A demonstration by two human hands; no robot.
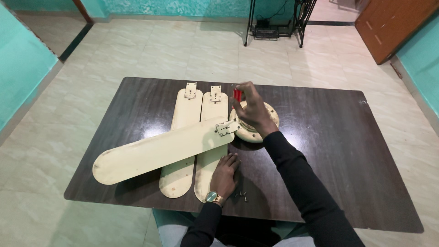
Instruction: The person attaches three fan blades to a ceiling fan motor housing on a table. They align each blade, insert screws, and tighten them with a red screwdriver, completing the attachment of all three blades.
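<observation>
R hand [251, 107] is closed round a red-handled screwdriver [237, 93], held upright over the cream fan motor hub [263, 126] near the middle of the dark table [347, 155]. L hand [224, 176] lies flat w/ fingers spread, holding nothing, touching the edge of one of two blades [211, 137] lying side by side. A third blade [155, 151] lies across them, its metal bracket [227, 127] at the hub; a few small screws [241, 196] sit just beside the L wrist.

Brightness: even, moderately bright indoor light.
Source: overhead; small glare spots on the dark table [320, 137] near the fan motor [267, 120].
Shadows: soft, short, beneath the blades.
Focus: sharp centre.
Distortion: wide-angle bending at the edges.
</observation>
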